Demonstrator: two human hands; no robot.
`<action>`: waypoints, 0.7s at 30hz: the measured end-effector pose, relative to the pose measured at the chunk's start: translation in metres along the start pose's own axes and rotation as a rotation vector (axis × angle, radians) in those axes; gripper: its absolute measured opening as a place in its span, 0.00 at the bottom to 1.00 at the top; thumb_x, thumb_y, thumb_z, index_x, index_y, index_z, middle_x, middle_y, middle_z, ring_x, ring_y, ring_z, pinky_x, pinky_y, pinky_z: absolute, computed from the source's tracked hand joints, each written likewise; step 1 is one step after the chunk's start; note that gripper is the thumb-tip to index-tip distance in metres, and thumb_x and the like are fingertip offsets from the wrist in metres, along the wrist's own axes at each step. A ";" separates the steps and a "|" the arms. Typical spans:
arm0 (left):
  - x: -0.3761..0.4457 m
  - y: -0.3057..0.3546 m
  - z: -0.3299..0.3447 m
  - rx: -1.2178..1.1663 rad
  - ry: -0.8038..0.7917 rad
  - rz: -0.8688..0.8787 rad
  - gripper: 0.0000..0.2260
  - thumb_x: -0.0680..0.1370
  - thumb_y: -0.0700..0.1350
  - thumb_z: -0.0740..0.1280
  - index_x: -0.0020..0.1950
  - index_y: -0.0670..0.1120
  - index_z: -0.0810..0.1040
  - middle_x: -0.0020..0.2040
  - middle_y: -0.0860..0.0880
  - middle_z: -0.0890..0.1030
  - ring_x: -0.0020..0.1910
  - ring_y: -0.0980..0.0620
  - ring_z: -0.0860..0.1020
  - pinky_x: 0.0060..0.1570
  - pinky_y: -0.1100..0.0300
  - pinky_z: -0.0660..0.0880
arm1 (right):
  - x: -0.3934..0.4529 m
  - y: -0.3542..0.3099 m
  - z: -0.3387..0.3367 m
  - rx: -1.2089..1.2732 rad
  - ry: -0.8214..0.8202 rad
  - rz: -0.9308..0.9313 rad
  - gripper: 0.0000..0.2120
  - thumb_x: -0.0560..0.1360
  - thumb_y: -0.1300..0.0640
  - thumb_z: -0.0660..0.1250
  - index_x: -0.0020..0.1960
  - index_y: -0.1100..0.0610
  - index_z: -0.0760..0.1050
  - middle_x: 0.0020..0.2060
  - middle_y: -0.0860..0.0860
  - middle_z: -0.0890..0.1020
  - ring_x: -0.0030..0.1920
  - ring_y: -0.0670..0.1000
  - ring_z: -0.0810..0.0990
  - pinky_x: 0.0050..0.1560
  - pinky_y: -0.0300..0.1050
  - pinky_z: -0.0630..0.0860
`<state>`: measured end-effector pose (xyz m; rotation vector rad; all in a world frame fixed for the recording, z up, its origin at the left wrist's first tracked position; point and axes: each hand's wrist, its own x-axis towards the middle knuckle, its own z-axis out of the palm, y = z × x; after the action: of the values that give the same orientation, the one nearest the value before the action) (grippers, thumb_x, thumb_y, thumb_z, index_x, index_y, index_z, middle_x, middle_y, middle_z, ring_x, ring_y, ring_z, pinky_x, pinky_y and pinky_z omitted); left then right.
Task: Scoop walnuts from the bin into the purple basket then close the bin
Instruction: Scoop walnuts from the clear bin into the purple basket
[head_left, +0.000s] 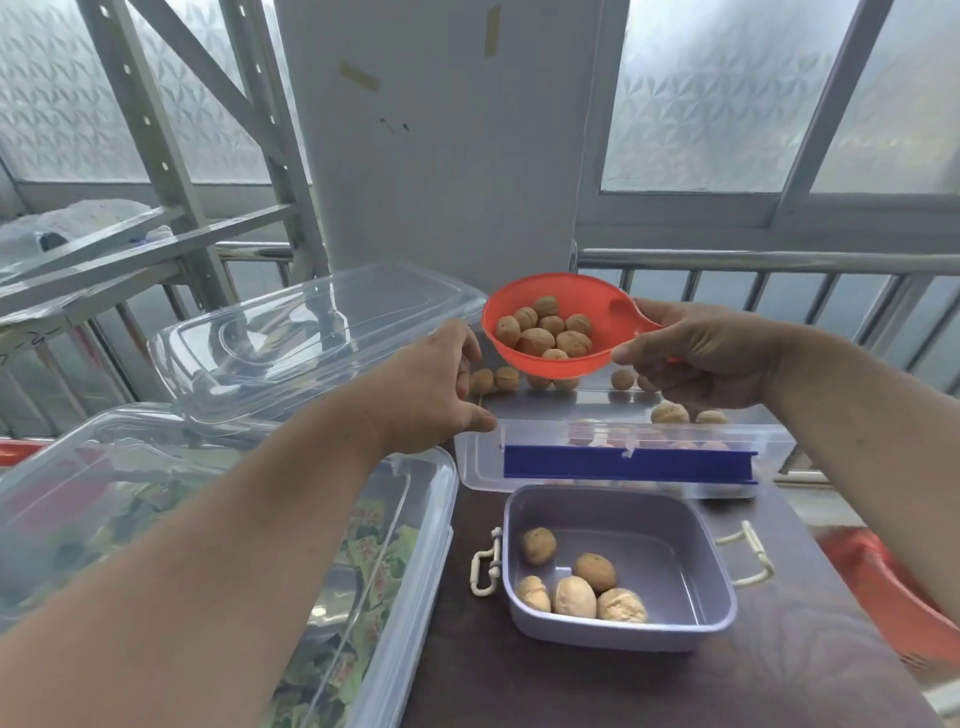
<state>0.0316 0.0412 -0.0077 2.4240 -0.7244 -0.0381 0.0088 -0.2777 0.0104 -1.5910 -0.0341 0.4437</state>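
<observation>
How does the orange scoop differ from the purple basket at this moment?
The scoop is round and orange; the basket is squarish and pale purple.
The right hand holds the scoop in the air above the open bin; the basket stands on the dark table, nearer the camera.
The scoop shows about eight walnuts, the basket five.
The basket looks larger and has white side handles.
Both hold walnuts.

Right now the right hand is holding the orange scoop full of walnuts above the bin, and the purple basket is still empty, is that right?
Not quite. The right hand does hold the orange scoop of walnuts above the bin, but the purple basket is not empty: the head view shows five walnuts already lying in it.
</observation>
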 end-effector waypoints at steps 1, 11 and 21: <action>0.001 0.000 0.000 0.006 -0.003 0.001 0.24 0.73 0.46 0.82 0.61 0.50 0.72 0.42 0.50 0.79 0.38 0.54 0.75 0.40 0.57 0.74 | -0.008 -0.005 0.002 -0.003 0.018 -0.013 0.32 0.75 0.67 0.74 0.76 0.58 0.68 0.34 0.53 0.58 0.28 0.47 0.52 0.23 0.40 0.51; 0.003 0.001 0.000 0.090 -0.061 0.079 0.02 0.75 0.45 0.78 0.44 0.51 0.88 0.32 0.54 0.80 0.30 0.58 0.76 0.37 0.61 0.72 | -0.083 -0.006 0.029 -0.006 0.125 -0.016 0.28 0.76 0.65 0.71 0.74 0.62 0.68 0.31 0.52 0.65 0.29 0.47 0.51 0.25 0.40 0.49; -0.001 0.009 0.000 0.063 -0.090 0.109 0.03 0.77 0.45 0.78 0.45 0.53 0.90 0.40 0.56 0.88 0.42 0.57 0.86 0.52 0.52 0.84 | -0.154 0.020 0.069 -0.110 0.184 -0.046 0.30 0.69 0.68 0.76 0.65 0.43 0.82 0.32 0.57 0.68 0.24 0.48 0.57 0.26 0.35 0.52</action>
<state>0.0262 0.0361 -0.0026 2.4512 -0.9106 -0.0819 -0.1586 -0.2580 0.0303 -1.7304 0.0455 0.2618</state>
